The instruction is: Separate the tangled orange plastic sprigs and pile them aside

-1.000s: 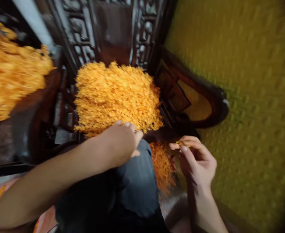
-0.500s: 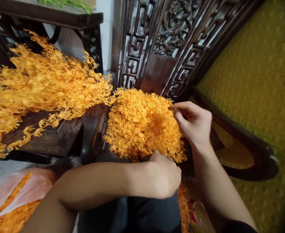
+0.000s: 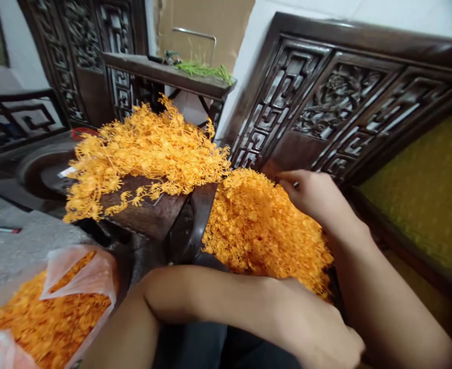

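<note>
A heap of small orange plastic sprigs (image 3: 260,230) lies on the seat of a dark carved wooden bench. My right hand (image 3: 312,195) reaches over the far side of this heap, its fingers pinched near the carved back panel; what it pinches is too small to tell. My left hand (image 3: 310,328) rests low in front of the heap, over my dark trousers, fingers curled and turned away. A second, looser pile of orange branched sprigs (image 3: 144,151) lies on a dark wooden side table to the left.
A clear plastic bag of orange pieces (image 3: 48,312) sits on the grey floor at lower left. The carved bench back (image 3: 337,97) rises behind the heap, and a yellow cushion (image 3: 429,189) is at right. Green stems (image 3: 204,69) lie on a shelf behind.
The view has swung up and left, bringing the side table and floor bag into sight. My right hand rose from near my knee to the heap's far edge; my left hand drew back low.
</note>
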{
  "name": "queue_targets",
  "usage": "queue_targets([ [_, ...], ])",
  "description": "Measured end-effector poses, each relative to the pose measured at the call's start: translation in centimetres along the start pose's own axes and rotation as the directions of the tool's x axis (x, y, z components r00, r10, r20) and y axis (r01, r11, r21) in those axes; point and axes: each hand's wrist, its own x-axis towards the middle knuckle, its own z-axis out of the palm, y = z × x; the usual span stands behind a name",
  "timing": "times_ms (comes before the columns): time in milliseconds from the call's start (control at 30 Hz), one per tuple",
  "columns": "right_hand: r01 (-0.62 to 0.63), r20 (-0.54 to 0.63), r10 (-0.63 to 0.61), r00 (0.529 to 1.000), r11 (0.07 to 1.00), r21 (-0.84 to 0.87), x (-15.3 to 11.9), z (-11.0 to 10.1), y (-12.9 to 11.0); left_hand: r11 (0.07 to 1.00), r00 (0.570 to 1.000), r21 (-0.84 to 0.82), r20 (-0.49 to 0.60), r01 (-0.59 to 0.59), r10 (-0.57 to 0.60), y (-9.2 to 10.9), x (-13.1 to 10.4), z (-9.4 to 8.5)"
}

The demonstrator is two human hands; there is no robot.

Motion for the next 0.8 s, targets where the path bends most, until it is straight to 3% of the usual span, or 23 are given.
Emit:
queue_targets([
  [67, 0.12, -0.131, -0.108, 0.986, 0.989, 0.085, 2.0, -1.9, -4.0, 0.996, 0.988, 0.072, -0.137, -0.057, 0.066, 0.6, -3.2, -0.2],
  [100, 0.198, -0.135, -0.181, 0.974, 0.972, 0.129, 3.1, -2.5, -5.8, 0.99, 0.97, 0.135, -0.236, -0.029, 0.061, 0.8, -4.9, -0.4],
  [167, 0.326, -0.038, -0.325, 0.945, 0.928, 0.178, 5.1, -2.5, -9.0, 0.956, 0.884, 0.24, -0.466, 0.168, -0.038, 0.5, -8.7, -0.8],
  [233, 0.38, 0.148, -0.403, 0.903, 0.911, 0.161, 6.8, -1.2, -11.1, 0.849, 0.74, 0.242, -0.632, 0.47, -0.229, -1.1, -12.7, -1.3],
  [267, 0.389, 0.244, -0.411, 0.878, 0.912, 0.132, 7.3, -0.2, -11.8, 0.756, 0.634, 0.191, -0.689, 0.626, -0.351, -2.4, -14.8, -1.6],
  [333, 0.412, 0.361, -0.403, 0.841, 0.91, 0.056, 7.9, 1.8, -12.8, 0.502, 0.348, 0.066, -0.797, 0.863, -0.494, -5.8, -19.2, -1.7],
  [367, 0.427, 0.364, -0.404, 0.839, 0.904, 0.019, 8.0, 2.6, -13.1, 0.358, 0.194, -0.009, -0.828, 0.934, -0.526, -7.7, -21.3, -1.7],
  [400, 0.44, 0.332, -0.412, 0.848, 0.898, -0.011, 7.9, 3.1, -13.5, 0.24, 0.066, -0.08, -0.835, 0.967, -0.546, -9.5, -23.4, -1.5],
  [433, 0.445, 0.274, -0.42, 0.865, 0.895, -0.03, 7.8, 3.5, -13.9, 0.179, -0.001, -0.123, -0.828, 0.976, -0.561, -11.1, -25.4, -1.3],
  [467, 0.441, 0.205, -0.425, 0.882, 0.896, -0.039, 7.6, 3.5, -14.4, 0.171, -0.033, -0.152, -0.833, 0.973, -0.553, -12.5, -27.1, -1.1],
  [533, 0.412, 0.063, -0.409, 0.91, 0.911, -0.029, 7.3, 3.1, -15.7, 0.238, -0.084, -0.242, -0.846, 0.941, -0.526, -14.5, -29.7, -1.0],
  [667, 0.397, -0.182, -0.371, 0.91, 0.908, 0.134, 8.1, 1.7, -19.7, 0.504, -0.156, -0.402, -0.874, 0.765, -0.46, -15.7, -31.1, -2.4],
  [733, 0.392, -0.204, -0.342, 0.917, 0.867, 0.309, 9.2, 1.5, -21.9, 0.664, -0.158, -0.417, -0.896, 0.62, -0.415, -15.5, -30.6, -3.7],
  [800, 0.315, -0.153, -0.276, 0.949, 0.818, 0.481, 10.5, 1.8, -23.6, 0.794, -0.143, -0.411, -0.91, 0.448, -0.39, -15.1, -30.0, -4.8],
])
